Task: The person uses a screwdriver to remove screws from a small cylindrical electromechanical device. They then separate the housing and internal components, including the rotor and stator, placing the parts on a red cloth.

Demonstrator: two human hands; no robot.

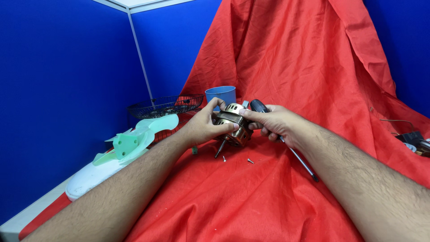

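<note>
Your left hand (204, 127) and right hand (273, 122) together clamp the round brass-coloured metal fan motor (233, 123); the right also grips a black-handled screwdriver (286, 143). Two small loose screws (237, 159) at six o'clock could roll into the red cloth (251, 201) folds.

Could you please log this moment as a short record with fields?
surface: red cloth
left hand: grips the fan motor
right hand: touches the motor, holds a screwdriver
loose parts: two screws on the cloth
left side: green fan blade, wire guard
behind: blue cup
</note>
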